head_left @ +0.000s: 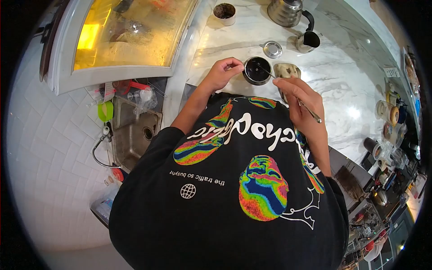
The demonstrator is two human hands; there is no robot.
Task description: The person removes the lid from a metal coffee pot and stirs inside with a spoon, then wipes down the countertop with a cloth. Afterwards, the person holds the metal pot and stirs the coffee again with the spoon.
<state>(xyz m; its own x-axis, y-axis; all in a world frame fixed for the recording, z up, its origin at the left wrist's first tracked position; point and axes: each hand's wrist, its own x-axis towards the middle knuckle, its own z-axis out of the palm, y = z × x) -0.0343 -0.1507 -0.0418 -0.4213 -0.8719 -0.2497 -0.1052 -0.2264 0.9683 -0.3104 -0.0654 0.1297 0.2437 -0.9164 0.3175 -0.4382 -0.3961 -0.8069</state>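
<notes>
A round cup of dark liquid (256,72) stands on the marble counter in front of me. My left hand (226,72) is at its left side, with thumb and bent fingers closed at the rim. My right hand (302,96) grips a metal spoon (309,110) whose handle end sticks out below the palm. The spoon slants left and its far end dips into the dark liquid. Under the right hand lies a stained beige cloth (286,71), partly covered by the fingers. Just behind the cup rests a small round metal lid or filter piece (272,49).
A steel kettle (285,12) and a small metal pitcher (308,41) stand at the back right. A paper cup with dark contents (224,14) is at the back left. A glass-fronted cabinet lit yellow (130,33) and a sink (135,132) lie left. Jars (389,114) line the right.
</notes>
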